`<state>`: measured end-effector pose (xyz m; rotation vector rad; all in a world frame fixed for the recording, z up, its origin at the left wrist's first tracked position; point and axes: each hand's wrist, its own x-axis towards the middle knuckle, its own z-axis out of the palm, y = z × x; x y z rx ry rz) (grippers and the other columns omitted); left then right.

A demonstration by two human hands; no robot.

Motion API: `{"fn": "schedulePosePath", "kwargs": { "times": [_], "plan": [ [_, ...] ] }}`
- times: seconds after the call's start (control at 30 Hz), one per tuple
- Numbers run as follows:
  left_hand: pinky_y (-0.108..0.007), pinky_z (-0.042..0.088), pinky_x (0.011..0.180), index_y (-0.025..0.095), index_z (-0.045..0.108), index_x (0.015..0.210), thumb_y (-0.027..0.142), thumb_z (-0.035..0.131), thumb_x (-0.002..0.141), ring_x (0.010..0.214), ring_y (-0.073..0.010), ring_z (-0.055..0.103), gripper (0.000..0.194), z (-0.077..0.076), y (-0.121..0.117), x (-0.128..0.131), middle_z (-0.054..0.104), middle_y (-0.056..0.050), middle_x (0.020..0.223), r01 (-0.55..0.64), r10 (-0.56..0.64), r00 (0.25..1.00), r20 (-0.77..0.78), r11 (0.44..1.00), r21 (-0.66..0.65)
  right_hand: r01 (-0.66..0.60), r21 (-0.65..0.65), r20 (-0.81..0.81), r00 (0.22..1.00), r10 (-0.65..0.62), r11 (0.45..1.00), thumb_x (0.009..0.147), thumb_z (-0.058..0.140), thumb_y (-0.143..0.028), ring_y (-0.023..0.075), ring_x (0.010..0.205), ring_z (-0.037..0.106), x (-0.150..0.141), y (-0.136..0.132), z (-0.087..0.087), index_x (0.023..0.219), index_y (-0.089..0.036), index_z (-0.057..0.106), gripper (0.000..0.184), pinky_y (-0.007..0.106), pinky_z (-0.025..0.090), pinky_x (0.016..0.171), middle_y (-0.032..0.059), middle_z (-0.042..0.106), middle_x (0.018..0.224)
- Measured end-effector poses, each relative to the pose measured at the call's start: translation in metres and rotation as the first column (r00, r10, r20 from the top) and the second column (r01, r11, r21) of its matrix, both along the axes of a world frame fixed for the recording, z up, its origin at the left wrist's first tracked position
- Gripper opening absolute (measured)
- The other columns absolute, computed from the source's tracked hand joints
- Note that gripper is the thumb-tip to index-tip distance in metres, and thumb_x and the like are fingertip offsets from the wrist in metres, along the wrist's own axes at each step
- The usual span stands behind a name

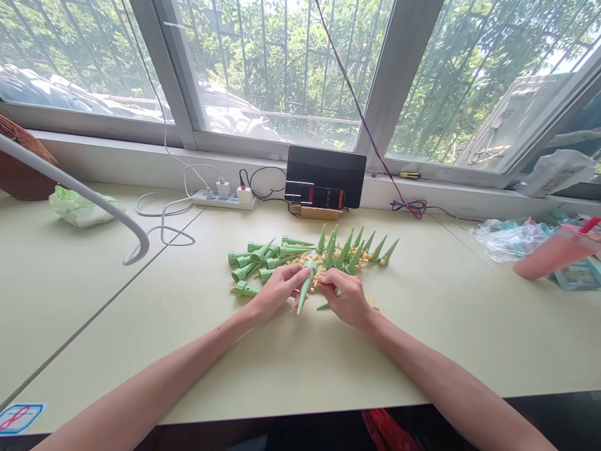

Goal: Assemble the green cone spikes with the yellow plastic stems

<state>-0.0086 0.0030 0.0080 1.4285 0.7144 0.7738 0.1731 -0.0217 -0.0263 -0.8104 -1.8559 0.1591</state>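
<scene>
My left hand is closed around a green plastic spike, its wide ribbed end up and its tip pointing down toward me. Close to the ribbed end, my right hand is pinched; what lies between its fingertips is too small to make out. Behind the left hand, several green spikes lie in a loose pile. Another group of green spikes stands tip up behind the right hand. Small yellow pieces are scattered between the groups. One more spike is partly hidden under my right hand.
At the back, a tablet leans with a phone before it on a cardboard stand. A power strip with cables sits left of them. A pink cup and plastic bags lie right; a green bag lies left.
</scene>
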Motion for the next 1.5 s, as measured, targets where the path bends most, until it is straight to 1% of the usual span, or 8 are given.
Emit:
{"fn": "schedulePosePath", "kwargs": {
  "times": [0.23,0.4,0.53,0.8,1.03,1.27,1.4,1.5],
  "plan": [
    [-0.024,0.047,0.048,0.014,0.057,0.083,0.051,0.055,0.092,0.053,-0.0101,0.056,0.039,-0.005,0.002,-0.002,0.059,-0.001,0.077,0.029,-0.029,1.000,0.001,0.999,0.026,0.016,-0.075,-0.035,0.999,-0.018,0.997,0.091,0.056,-0.016,0.0115,0.055,0.046,0.000,-0.002,-0.001,0.074,-0.021,0.050,0.019,0.024,0.040,0.051,-0.0026,0.051,0.062],
    [-0.025,0.050,0.054,0.015,0.057,0.089,0.048,0.054,0.093,0.056,-0.0105,0.059,0.034,-0.003,0.003,-0.005,0.060,-0.001,0.080,0.068,-0.067,0.998,-0.014,0.996,0.064,-0.001,-0.226,-0.089,0.996,-0.020,0.974,0.088,0.061,-0.020,0.0116,0.054,0.047,-0.001,-0.005,0.001,0.071,-0.020,0.050,0.021,0.026,0.044,0.052,-0.0031,0.052,0.063],
    [-0.025,0.050,0.057,0.016,0.056,0.087,0.046,0.053,0.095,0.054,-0.0104,0.058,0.031,0.003,0.002,-0.007,0.059,0.002,0.069,0.115,-0.113,0.993,-0.030,0.988,0.098,-0.090,-0.353,-0.210,0.978,0.015,0.931,0.087,0.064,-0.024,0.0108,0.050,0.049,-0.004,-0.008,0.002,0.069,-0.020,0.051,0.022,0.026,0.045,0.046,-0.0038,0.052,0.061],
    [-0.024,0.044,0.045,0.018,0.051,0.087,0.049,0.044,0.098,0.046,-0.0127,0.056,0.033,0.000,0.007,-0.009,0.055,0.004,0.056,0.181,-0.167,0.981,-0.096,0.969,0.168,-0.363,-0.584,-0.501,0.865,0.030,0.726,0.084,0.070,-0.034,0.0074,0.038,0.047,-0.007,-0.011,0.007,0.070,-0.019,0.052,0.027,0.021,0.042,0.037,-0.0069,0.051,0.051],
    [-0.025,0.045,0.046,0.020,0.050,0.094,0.052,0.040,0.098,0.048,-0.0143,0.058,0.034,-0.002,0.007,-0.010,0.059,0.002,0.059,0.205,-0.191,0.976,-0.101,0.965,0.162,-0.502,-0.632,-0.607,0.794,0.026,0.591,0.078,0.076,-0.040,0.0059,0.038,0.047,-0.005,-0.008,0.014,0.068,-0.017,0.055,0.033,0.019,0.037,0.033,-0.0032,0.060,0.057],
    [-0.028,0.046,0.051,0.022,0.049,0.104,0.059,0.040,0.096,0.046,-0.0160,0.059,0.039,-0.007,0.007,-0.009,0.058,0.004,0.057,0.209,-0.193,0.975,-0.113,0.966,0.155,-0.673,-0.632,-0.724,0.690,0.018,0.384,0.074,0.080,-0.040,0.0030,0.039,0.043,0.000,-0.003,0.017,0.069,-0.016,0.054,0.036,0.015,0.031,0.031,-0.0015,0.064,0.066],
    [-0.029,0.047,0.056,0.021,0.049,0.112,0.057,0.035,0.097,0.049,-0.0163,0.060,0.042,-0.008,0.006,-0.009,0.058,0.004,0.056,0.204,-0.174,0.973,-0.150,0.956,0.213,-0.734,-0.622,-0.758,0.651,0.025,0.272,0.075,0.080,-0.039,0.0017,0.039,0.038,0.004,-0.002,0.020,0.066,-0.016,0.054,0.037,0.013,0.026,0.031,-0.0039,0.058,0.060],
    [-0.028,0.047,0.061,0.019,0.049,0.122,0.053,0.031,0.100,0.051,-0.0154,0.059,0.045,-0.009,0.006,-0.010,0.057,0.003,0.056,0.183,-0.127,0.973,-0.192,0.931,0.314,-0.750,-0.624,-0.765,0.644,0.026,0.219,0.075,0.080,-0.039,0.0011,0.039,0.035,0.005,-0.002,0.021,0.065,-0.016,0.051,0.038,0.012,0.025,0.031,-0.0054,0.054,0.058]
  ]
}}
